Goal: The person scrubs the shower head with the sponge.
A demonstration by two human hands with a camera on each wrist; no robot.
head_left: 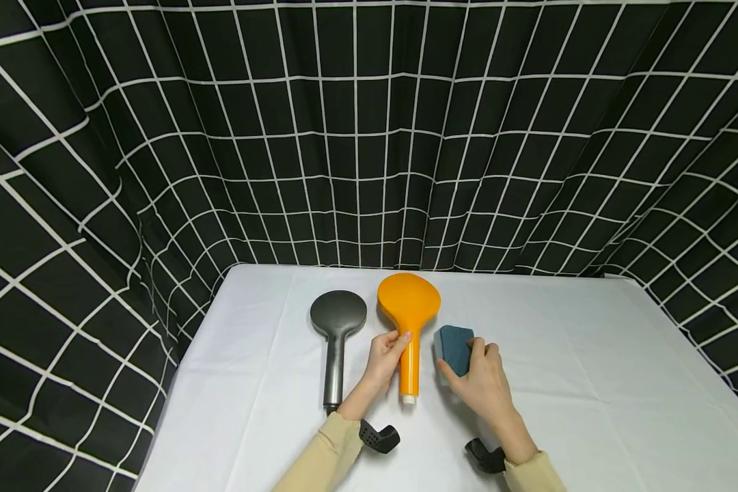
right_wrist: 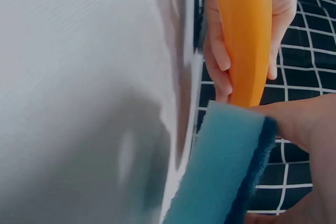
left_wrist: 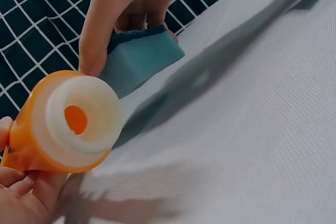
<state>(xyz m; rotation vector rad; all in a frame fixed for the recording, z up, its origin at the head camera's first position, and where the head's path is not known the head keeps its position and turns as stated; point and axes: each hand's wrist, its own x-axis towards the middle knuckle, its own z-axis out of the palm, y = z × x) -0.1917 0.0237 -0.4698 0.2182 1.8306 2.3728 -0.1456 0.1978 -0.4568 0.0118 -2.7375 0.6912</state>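
Note:
In the head view, an orange shower head (head_left: 409, 301) has its round head toward the back and its white threaded-looking end toward the front. My left hand (head_left: 383, 361) grips its handle. The left wrist view shows the hollow handle end (left_wrist: 84, 116) up close. My right hand (head_left: 484, 384) holds a blue sponge (head_left: 454, 347) with a darker scouring layer, just right of the orange handle. The right wrist view shows the sponge (right_wrist: 220, 156) between thumb and fingers, raised off the cloth. Whether it touches the handle I cannot tell.
A dark grey shower head (head_left: 338, 318) lies left of the orange one, its handle pointing forward, close to my left forearm. White cloth (head_left: 590, 376) covers the table. A black curtain with a white grid (head_left: 381, 137) surrounds the back and sides.

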